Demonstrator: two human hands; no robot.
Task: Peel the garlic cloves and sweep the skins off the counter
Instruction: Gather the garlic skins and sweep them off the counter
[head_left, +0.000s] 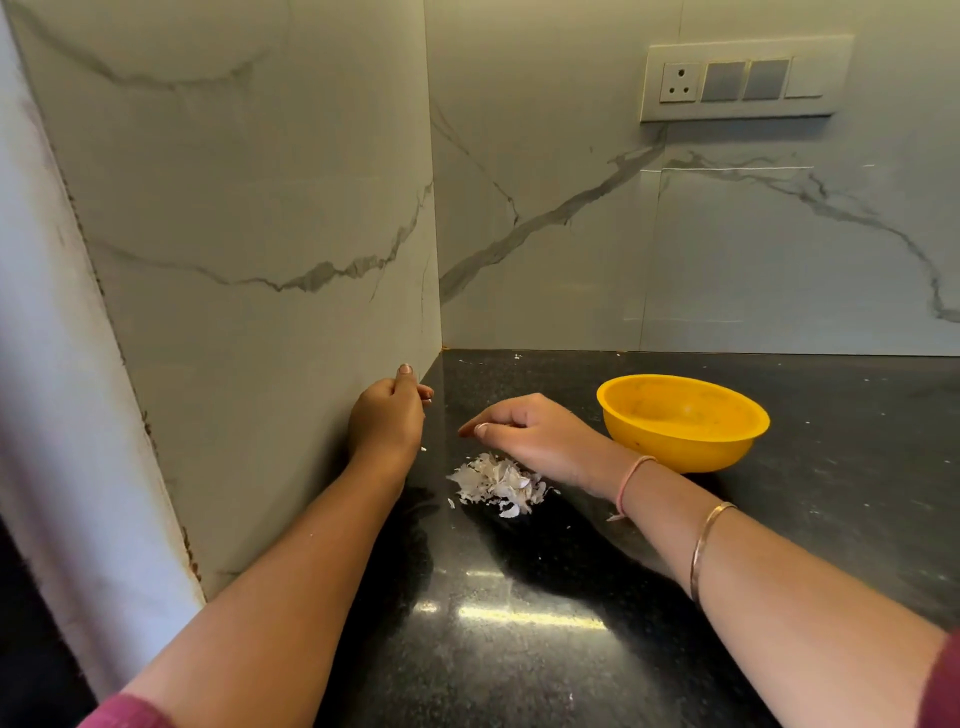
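L hand (387, 415) & R hand (530, 434) curled, can't tell if holding; 1 skin pile (496, 486), 1 yellow bowl (680, 447).

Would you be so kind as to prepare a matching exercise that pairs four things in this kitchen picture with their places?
Things:
1. bowl
2. skins
3. left hand
4. switch panel

Places:
a. high on the back wall
b. beside the side wall
c. standing on the counter, to the right of the right hand
d. heaped on the counter, next to the right hand

Pairs: 1-c, 2-d, 3-b, 4-a
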